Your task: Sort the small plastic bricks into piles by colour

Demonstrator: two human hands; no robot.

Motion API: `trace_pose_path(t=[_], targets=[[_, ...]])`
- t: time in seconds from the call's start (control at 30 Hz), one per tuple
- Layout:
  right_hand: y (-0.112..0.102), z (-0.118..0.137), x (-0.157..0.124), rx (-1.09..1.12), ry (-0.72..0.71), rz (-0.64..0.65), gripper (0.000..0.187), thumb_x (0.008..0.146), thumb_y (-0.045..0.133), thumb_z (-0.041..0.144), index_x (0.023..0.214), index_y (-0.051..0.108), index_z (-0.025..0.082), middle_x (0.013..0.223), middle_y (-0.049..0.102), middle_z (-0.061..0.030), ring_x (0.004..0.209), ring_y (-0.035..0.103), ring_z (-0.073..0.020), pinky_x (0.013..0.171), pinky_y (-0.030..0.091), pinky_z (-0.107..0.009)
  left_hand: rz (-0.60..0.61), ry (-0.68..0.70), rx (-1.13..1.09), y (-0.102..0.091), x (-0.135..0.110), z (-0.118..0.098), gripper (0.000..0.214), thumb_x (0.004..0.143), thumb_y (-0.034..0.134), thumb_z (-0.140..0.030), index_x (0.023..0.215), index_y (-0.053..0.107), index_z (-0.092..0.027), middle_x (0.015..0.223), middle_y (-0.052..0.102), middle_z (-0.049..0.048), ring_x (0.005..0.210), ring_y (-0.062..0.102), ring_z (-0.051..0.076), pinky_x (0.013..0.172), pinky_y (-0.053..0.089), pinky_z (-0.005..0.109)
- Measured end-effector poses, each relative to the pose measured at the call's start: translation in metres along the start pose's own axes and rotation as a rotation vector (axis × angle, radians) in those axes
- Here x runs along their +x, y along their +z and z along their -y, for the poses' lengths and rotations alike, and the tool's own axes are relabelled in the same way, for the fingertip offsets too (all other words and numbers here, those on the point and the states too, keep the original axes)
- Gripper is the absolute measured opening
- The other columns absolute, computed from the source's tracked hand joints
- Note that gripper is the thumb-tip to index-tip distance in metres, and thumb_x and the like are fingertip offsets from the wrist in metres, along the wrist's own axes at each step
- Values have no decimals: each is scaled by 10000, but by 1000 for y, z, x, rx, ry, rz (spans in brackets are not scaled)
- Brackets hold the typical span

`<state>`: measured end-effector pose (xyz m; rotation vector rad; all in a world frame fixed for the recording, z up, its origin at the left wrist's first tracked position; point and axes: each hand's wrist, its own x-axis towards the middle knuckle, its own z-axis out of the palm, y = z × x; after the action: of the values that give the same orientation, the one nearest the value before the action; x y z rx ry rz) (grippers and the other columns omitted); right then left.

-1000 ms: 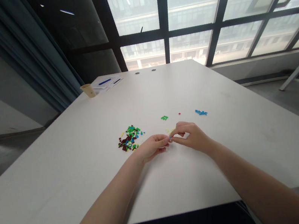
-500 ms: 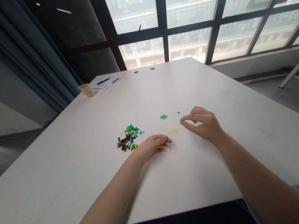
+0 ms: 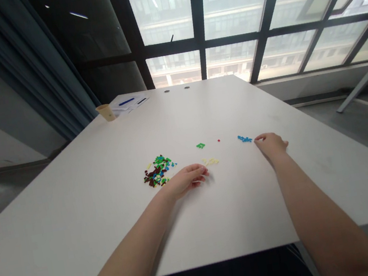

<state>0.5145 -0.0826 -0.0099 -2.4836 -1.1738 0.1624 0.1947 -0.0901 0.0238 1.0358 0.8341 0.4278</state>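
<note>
My left hand [image 3: 189,178] rests on the white table [image 3: 110,202] with its fingers curled together, and nothing shows in them. It lies between a mixed pile of small coloured pieces [image 3: 159,170] and a few pale yellow pieces [image 3: 211,161]. My right hand [image 3: 271,144] is stretched out to the right, knuckles up and fingers drawn together. Its fingertips are right beside a small cluster of blue pieces [image 3: 245,138]. Whether anything is pinched in it is hidden.
A small green cluster [image 3: 201,145] and a single red piece [image 3: 219,140] lie beyond the yellow ones. At the far left corner stand a paper cup [image 3: 106,112] and papers with a pen [image 3: 128,102]. Large windows lie behind the table.
My right hand left the left hand with a small blue piece pinched in it and swept right to the blue cluster. The left hand has stayed put.
</note>
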Motion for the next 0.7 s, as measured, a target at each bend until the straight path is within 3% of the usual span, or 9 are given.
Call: trace_pose_path(t=[0.4, 0.5, 0.6, 0.7], targets=[[10, -4, 7, 32, -6, 19, 230, 713, 535, 332, 865, 698, 274, 917, 657, -72, 876, 545, -245, 787, 325, -421, 8, 0, 24, 2, -1, 1, 266, 650, 683, -363, 766, 594, -141, 834, 599, 40, 664, 498, 76, 631, 357, 216], [1, -1, 2, 73, -4, -58, 223, 712, 528, 327, 841, 693, 249, 848, 641, -61, 790, 538, -213, 739, 337, -377, -10, 15, 28, -1, 0, 0, 272, 648, 678, -374, 765, 593, -143, 849, 593, 43, 673, 503, 78, 632, 360, 215], [-13, 8, -8, 205, -111, -196, 261, 735, 494, 389, 737, 655, 184, 624, 541, -17, 602, 466, -149, 612, 325, -291, -144, 109, 74, -12, -1, -5, 261, 661, 651, -389, 784, 592, -166, 876, 592, 32, 700, 514, 89, 642, 364, 217], [-25, 22, -22, 379, -342, -185, 378, 763, 437, 460, 518, 467, 174, 476, 306, 38, 486, 318, -100, 502, 254, -250, -470, 281, 311, -35, -3, -13, 224, 679, 617, -380, 774, 599, -179, 800, 594, 23, 695, 518, 119, 663, 373, 243]])
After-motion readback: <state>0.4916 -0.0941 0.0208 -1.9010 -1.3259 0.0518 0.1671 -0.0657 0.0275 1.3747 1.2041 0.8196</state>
